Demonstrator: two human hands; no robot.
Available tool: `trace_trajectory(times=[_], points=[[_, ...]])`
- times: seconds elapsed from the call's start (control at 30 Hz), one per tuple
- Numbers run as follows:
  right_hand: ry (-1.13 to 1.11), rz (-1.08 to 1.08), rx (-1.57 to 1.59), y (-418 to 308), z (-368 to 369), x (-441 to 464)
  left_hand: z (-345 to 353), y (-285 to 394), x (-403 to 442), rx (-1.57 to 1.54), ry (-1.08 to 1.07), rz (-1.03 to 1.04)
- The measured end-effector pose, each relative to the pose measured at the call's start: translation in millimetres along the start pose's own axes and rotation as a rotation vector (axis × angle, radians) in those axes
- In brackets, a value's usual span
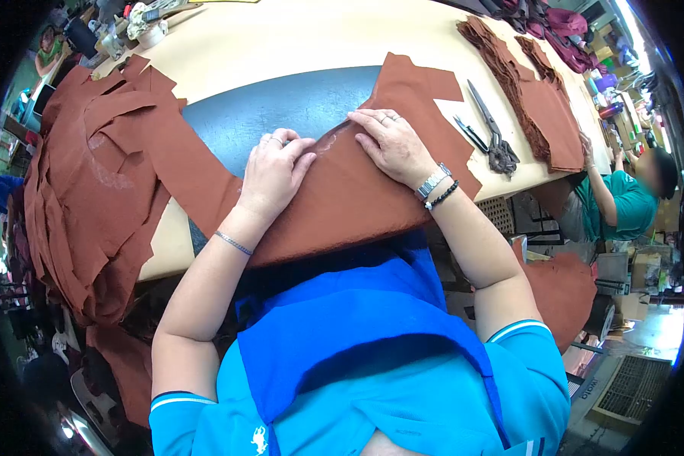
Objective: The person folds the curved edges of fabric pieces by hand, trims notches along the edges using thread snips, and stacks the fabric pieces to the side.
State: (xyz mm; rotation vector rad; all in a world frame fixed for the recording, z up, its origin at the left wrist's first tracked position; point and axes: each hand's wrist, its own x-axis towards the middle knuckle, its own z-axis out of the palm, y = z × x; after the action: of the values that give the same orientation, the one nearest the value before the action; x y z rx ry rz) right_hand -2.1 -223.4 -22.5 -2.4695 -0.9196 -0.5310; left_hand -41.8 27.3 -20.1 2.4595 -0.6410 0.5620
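left hand (275,169): nearly closed, pinching edge | right hand (390,147): half-curled, same edge | brown sheet (342,205) beneath

Dark board (281,106): tabletop (281,34) beyond it lies passable; brown panel (342,205) covers its near side; brown heap (91,182) blocks its left; shears (485,110), stacked pieces (547,121) obstruct its right.

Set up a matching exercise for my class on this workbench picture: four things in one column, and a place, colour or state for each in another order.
Things
1. Large shears
2. Apron
3. Wristwatch
4. Dark board

Places, colours, states
A. Round the right wrist
B. Partly covered by the brown piece under the left hand and right hand
C. Lying on the tabletop
D. Bright blue

Right pairs: 1-C, 2-D, 3-A, 4-B
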Motion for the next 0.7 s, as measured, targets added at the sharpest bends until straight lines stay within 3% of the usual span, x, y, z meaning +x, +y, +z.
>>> trace_trajectory(times=[0.07, 0.37, 0.53, 0.7], points=[[0.0, 0.003, -0.012, -0.3, 0.8, -0.8, -0.3, -0.9, -2.1, -0.121, -0.052, -0.037], [-0.094, -0.046, -0.073, 8.4, 6.7, -2.7, -4.5, 5.9, -12.9, -0.058, -0.065, -0.052], [-0.461, 0.085, -0.271, -55.5, -22.1, 3.8, -2.4, 5.6, -14.4, 0.009, -0.073, -0.026], [-0.352, 0.21, -0.411, -25.2, -17.7, 1.5, -2.5, 5.7, -15.4, -0.004, -0.057, -0.012]])
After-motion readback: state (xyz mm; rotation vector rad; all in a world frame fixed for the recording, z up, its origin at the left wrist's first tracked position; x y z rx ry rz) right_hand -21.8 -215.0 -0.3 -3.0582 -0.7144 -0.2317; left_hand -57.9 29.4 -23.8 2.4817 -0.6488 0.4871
